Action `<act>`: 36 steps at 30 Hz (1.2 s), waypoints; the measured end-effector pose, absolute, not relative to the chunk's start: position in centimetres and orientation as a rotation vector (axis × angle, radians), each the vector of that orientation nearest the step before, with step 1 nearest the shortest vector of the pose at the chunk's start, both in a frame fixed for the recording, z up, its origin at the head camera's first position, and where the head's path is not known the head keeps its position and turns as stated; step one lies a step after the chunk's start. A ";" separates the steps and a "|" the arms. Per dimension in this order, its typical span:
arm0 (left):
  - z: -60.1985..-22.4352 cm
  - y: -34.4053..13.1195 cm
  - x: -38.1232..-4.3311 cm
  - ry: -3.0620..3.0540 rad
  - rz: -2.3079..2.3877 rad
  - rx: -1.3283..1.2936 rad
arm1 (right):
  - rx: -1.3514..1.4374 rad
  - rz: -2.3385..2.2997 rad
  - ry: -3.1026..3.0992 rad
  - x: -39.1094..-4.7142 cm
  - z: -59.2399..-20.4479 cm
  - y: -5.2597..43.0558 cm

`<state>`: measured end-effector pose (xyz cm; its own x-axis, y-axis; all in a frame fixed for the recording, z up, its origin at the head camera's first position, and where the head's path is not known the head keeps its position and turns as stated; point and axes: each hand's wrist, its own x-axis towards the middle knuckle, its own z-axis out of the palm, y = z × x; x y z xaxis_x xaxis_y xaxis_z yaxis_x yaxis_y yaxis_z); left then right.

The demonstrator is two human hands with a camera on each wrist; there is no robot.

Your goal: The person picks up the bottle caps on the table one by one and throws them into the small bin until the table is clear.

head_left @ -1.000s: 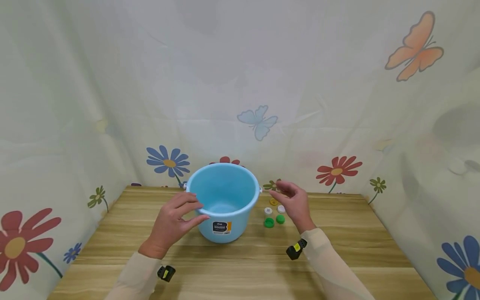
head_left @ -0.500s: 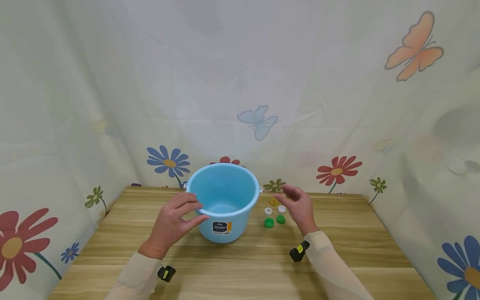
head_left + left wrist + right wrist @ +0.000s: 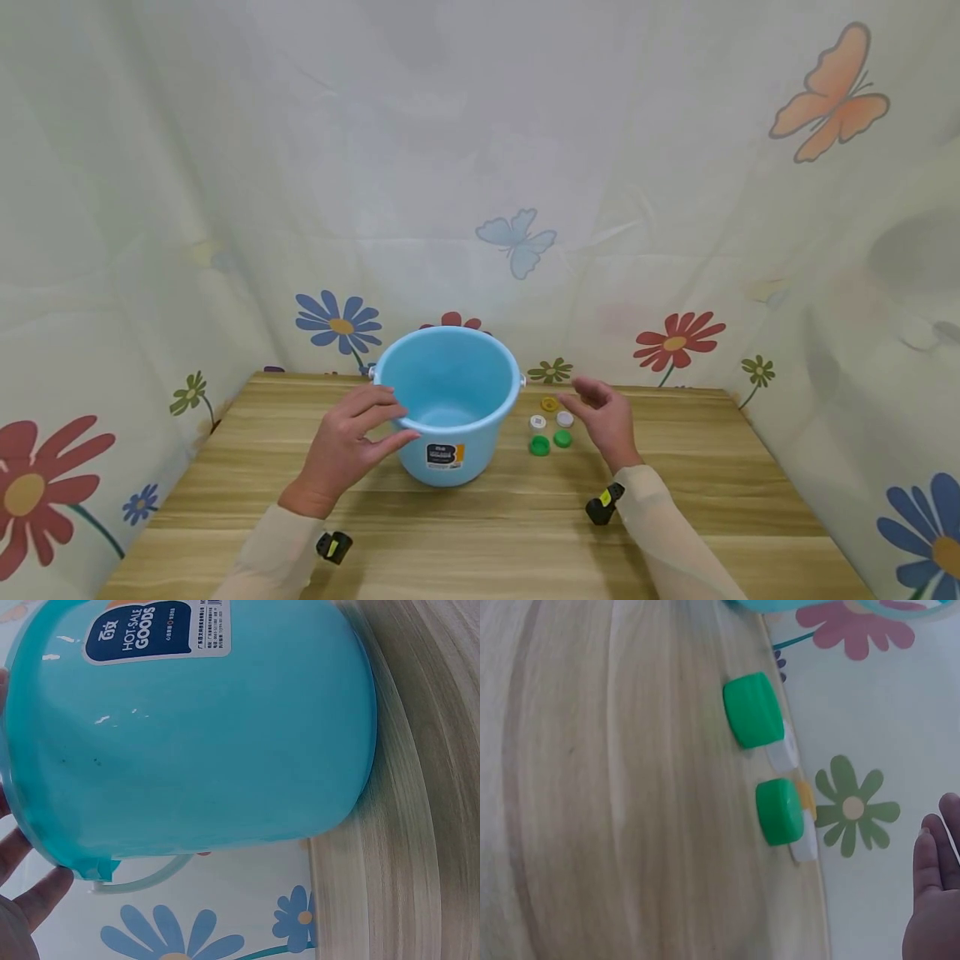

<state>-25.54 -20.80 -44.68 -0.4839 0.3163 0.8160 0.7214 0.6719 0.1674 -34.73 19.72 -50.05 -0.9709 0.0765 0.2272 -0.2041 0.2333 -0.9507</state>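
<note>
While the left hand (image 3: pixel 343 442) is gripping the rim of a round light-blue plastic bucket (image 3: pixel 480 446), the right hand (image 3: pixel 609 423) — fingers parted, empty — is hovering beside green, white and yellow round plastic caps (image 3: pixel 563 437), probably light, stiff (best pinched edgewise).

A light-blue bucket (image 3: pixel 478 450) stood upright on the worktop (image 3: pixel 465 546), its rim gripped by the left hand (image 3: pixel 337 450). Beside it, near the right hand (image 3: pixel 609 423), lay a yellow cap (image 3: pixel 549 404), two white caps (image 3: pixel 537 422) and two green caps (image 3: pixel 540 446), clustered together.
</note>
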 end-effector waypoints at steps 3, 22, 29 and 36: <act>-44.6 -20.7 -25.5 -2.081 -0.638 -0.799 | 0.106 1.795 -2.295 -34.9 -50.5 20.0; -44.5 -20.8 -25.6 -2.073 -0.644 -0.810 | 0.066 1.658 -2.408 -36.3 -52.9 20.4; -44.3 -20.6 -25.5 -2.091 -0.645 -0.807 | 0.006 1.592 -2.527 -36.6 -53.5 20.6; -44.2 -20.7 -25.4 -2.099 -0.643 -0.800 | 0.005 1.539 -2.590 -36.9 -53.6 20.7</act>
<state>-25.41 -20.66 -44.17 -0.4941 0.3224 0.8074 0.7194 0.6731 0.1715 -36.89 20.72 -53.63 -0.9916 0.0629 0.1126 -0.0688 0.4804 -0.8743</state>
